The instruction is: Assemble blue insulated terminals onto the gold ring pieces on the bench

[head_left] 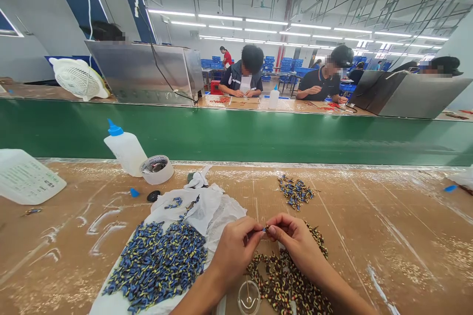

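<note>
Workbench [369, 236]: fingers [254, 233] pinch blue part [265, 229].

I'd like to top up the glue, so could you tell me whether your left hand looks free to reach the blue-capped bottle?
Probably not as it stands: the left hand and right hand together pinch a small blue piece. The bottle stands far off, beyond the blue pile.

- Brown workbench [369, 216], scuffed white.
- White plastic sheet [218, 211] bearing blue pieces [158, 263].
- Dark pieces [284, 283]; smaller pile [295, 191].
- Squeeze bottle [125, 150], tape roll [157, 169], white container [25, 177].
</note>
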Tool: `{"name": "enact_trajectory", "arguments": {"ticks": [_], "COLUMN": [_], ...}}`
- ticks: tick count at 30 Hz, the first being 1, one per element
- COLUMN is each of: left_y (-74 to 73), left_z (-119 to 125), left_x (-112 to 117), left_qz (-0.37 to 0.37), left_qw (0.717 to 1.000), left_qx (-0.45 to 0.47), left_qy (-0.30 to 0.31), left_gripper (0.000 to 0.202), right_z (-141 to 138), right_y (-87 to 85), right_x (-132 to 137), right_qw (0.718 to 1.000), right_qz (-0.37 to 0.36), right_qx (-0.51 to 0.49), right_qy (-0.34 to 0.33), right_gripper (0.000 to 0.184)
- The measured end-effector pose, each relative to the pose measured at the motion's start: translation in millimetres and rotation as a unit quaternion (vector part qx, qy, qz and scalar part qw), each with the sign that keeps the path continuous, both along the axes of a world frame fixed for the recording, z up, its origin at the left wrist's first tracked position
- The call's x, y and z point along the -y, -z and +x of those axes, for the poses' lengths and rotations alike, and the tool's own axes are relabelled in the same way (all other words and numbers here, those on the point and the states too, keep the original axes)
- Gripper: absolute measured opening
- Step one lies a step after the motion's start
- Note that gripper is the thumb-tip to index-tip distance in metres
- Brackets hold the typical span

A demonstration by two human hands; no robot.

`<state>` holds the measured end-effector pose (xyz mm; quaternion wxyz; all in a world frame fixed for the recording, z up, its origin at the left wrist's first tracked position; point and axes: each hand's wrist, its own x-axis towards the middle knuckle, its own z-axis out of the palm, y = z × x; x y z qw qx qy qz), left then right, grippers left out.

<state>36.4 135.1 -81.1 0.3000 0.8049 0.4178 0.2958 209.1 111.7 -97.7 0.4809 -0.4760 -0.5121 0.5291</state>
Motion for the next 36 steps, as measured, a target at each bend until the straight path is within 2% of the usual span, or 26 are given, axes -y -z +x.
{"name": "enact_trajectory", "arguments": {"ticks": [7,15,21,24,28,33,36], "left_y": [1.7,2.1,12.0,16.7,18.2,12.0,9.7], "left_z": [-2.0,-2.1,-4.0,-5.1,-6.4,-5.6,-3.3], "left_x": [-0.3,-1.7,-8.4,-10.7,-10.6,-10.1,-12.3], "left_qz": [0.019,0.04,0.036,0.042,0.036,0.019,0.023], "left_qw": [1.0,0.998,0.998,0.997,0.998,1.0,0.999], "left_qx": [-0.007,-0.031,-0.04,-0.035,-0.011,0.016,0.031], "left_qy": [0.017,0.031,0.044,0.05,0.045,0.018,0.023], "left_gripper": [0.018,0.026,0.024,0.024,0.024,0.024,0.024], "right_z": [3.0,-6.8,-10.8,-11.3,-12.2,-10.8,-8.5], "right_y": [2.7,16.9,28.1,32.9,32.6,18.7,10.5], "right_x": [-0.5,0.3,-1.3,-1.8,-3.8,-5.0,-5.4], "right_qw": [1.0,0.998,0.979,0.97,0.98,0.993,0.999], "right_qz": [0.001,0.029,0.097,0.108,0.093,0.058,0.033], "right_qx": [0.022,0.056,0.177,0.215,0.173,0.101,0.025], "right_qy": [-0.015,0.004,0.032,0.033,0.028,0.033,0.025], "right_gripper": [0.022,0.021,0.011,0.008,0.011,0.015,0.019]}}
